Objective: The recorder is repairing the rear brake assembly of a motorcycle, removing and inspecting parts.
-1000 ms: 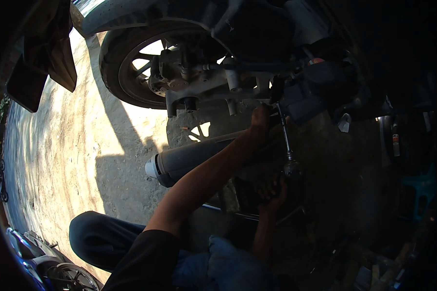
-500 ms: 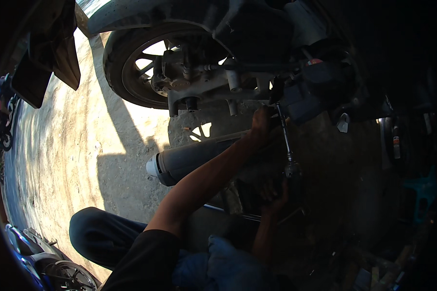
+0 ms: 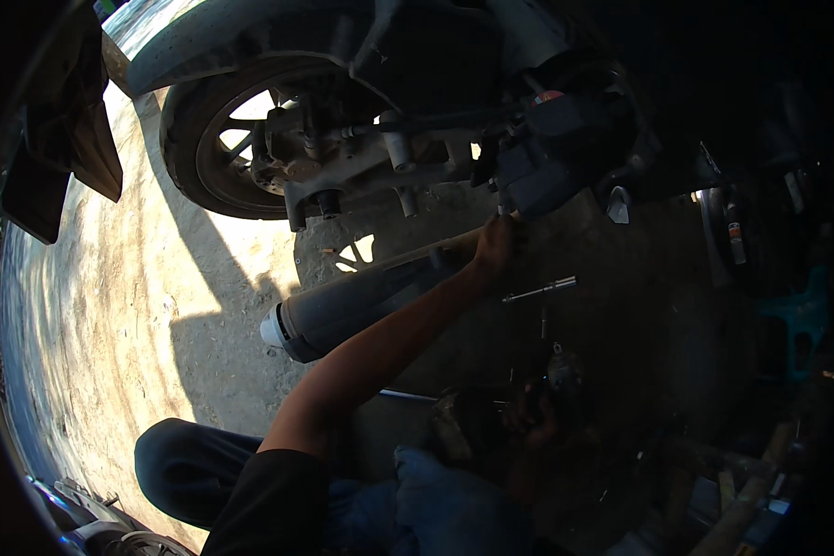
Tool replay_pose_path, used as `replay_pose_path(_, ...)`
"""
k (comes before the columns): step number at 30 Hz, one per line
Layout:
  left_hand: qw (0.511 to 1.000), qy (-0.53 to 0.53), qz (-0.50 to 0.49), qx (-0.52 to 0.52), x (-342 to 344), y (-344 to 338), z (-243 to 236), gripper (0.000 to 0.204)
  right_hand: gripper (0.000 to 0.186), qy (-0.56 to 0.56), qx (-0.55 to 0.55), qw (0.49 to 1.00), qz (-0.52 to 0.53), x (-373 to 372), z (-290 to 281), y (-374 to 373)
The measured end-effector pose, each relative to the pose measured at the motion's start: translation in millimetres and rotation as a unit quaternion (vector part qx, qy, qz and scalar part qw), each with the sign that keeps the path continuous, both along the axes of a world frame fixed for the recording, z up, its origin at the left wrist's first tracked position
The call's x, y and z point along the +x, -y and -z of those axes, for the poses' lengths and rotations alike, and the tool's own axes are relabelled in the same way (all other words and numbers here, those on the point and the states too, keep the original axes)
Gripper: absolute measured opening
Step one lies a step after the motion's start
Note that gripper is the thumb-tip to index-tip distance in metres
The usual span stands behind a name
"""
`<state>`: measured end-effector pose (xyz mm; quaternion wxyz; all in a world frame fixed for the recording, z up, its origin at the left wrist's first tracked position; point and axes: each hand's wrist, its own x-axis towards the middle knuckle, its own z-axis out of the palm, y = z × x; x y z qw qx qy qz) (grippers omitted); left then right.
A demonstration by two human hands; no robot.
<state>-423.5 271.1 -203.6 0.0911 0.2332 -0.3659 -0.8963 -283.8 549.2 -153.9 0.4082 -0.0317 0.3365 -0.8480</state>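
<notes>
My left hand (image 3: 497, 245) reaches up under the motorcycle's dark engine casing (image 3: 547, 171). Its fingers are closed near a small shiny metal piece (image 3: 503, 208) just below the casing; what they grip is mostly hidden. Deep in shadow, my right hand (image 3: 539, 424) is closed around the dark body of a power wrench (image 3: 563, 369), whose nose points up toward the casing. Between wrench and casing is a chrome extension bar (image 3: 539, 290), apart from both; I cannot tell whether it lies on the ground or is falling. Below my left forearm lies a dark exhaust muffler (image 3: 366, 310) with a pale end cap.
The motorcycle's wheel (image 3: 218, 148) and swingarm (image 3: 352, 176) hang above the dirt ground. Dark plastic panels (image 3: 69, 139) stand at the far left. A teal stool (image 3: 800, 320) and a tyre (image 3: 721, 232) are at the right, with loose pieces at lower right.
The chrome extension, earlier a near-upright link between casing and power wrench, is now separate and nearly level. My right hand and the wrench have moved down. The view has shifted.
</notes>
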Motion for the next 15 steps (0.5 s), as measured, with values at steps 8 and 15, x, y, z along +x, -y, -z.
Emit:
replay_pose_path(8,0.944,0.064,0.043,-0.32,11,41,41,0.05,0.021,0.116,0.188,0.966,0.132,-21,-12,-52)
replay_pose_path(15,0.96,-0.097,-0.075,-0.252,-28,42,22,0.046,0.025,0.126,0.383,0.905,0.136,-87,-4,-118)
